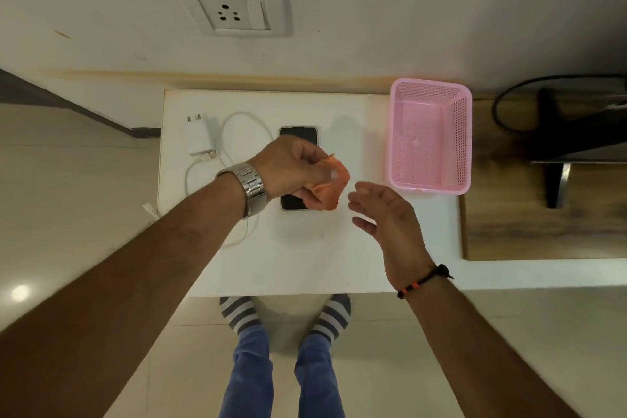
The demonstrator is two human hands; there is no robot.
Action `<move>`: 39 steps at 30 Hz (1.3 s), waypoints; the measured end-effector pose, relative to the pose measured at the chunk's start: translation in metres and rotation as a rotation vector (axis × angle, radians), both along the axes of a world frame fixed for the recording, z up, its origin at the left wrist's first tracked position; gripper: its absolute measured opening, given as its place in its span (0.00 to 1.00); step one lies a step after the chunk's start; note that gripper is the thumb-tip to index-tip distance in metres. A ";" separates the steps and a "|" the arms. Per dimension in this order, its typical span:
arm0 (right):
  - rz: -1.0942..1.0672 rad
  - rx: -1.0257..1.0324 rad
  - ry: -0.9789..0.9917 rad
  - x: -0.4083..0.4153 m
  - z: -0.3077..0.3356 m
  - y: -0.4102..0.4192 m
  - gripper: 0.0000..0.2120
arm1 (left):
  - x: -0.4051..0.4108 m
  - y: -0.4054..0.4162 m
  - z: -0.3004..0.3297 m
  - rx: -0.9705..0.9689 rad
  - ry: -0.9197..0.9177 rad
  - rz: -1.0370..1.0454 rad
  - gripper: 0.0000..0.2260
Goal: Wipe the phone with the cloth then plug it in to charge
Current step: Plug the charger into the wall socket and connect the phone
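White table (305,265) — phone (298,134), unbranded

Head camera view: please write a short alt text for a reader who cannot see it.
Seen from above, a person's left hand holds an orange cloth over a phone lying on a white table, the open right hand beside it. A white charger with cable lies left, a pink basket right, a wall socket above.
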State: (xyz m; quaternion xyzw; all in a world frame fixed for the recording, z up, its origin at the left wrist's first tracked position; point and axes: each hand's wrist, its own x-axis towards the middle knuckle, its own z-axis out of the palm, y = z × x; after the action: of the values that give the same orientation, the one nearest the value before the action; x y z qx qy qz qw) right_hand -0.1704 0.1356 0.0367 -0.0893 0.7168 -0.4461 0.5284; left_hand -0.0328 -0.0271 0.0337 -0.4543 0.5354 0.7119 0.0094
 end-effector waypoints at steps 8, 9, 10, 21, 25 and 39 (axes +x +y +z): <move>0.321 -0.177 0.060 -0.008 -0.005 -0.003 0.12 | -0.005 -0.015 0.008 0.010 0.044 -0.202 0.09; 0.333 -0.171 0.051 -0.011 -0.007 0.003 0.10 | -0.004 -0.020 0.007 -0.030 0.029 -0.203 0.07; 0.331 -0.157 0.033 -0.014 -0.010 0.009 0.10 | -0.003 -0.025 0.005 -0.068 0.015 -0.213 0.07; -0.186 0.243 -0.190 0.003 -0.047 0.012 0.05 | -0.049 -0.049 -0.038 -0.489 -0.244 -0.527 0.05; -0.355 0.307 -0.195 0.000 -0.060 -0.009 0.05 | -0.079 -0.057 -0.047 -0.652 -0.273 -0.592 0.05; -0.141 0.164 0.229 0.003 -0.068 -0.032 0.04 | -0.087 -0.030 -0.061 -0.757 -0.223 -0.532 0.13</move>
State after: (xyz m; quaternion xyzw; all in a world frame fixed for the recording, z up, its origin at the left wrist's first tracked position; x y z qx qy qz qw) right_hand -0.1671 0.1032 -0.0313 -0.0455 0.8108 -0.4090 0.4162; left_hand -0.1196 -0.0571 -0.0274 -0.3466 0.8506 0.3866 0.0827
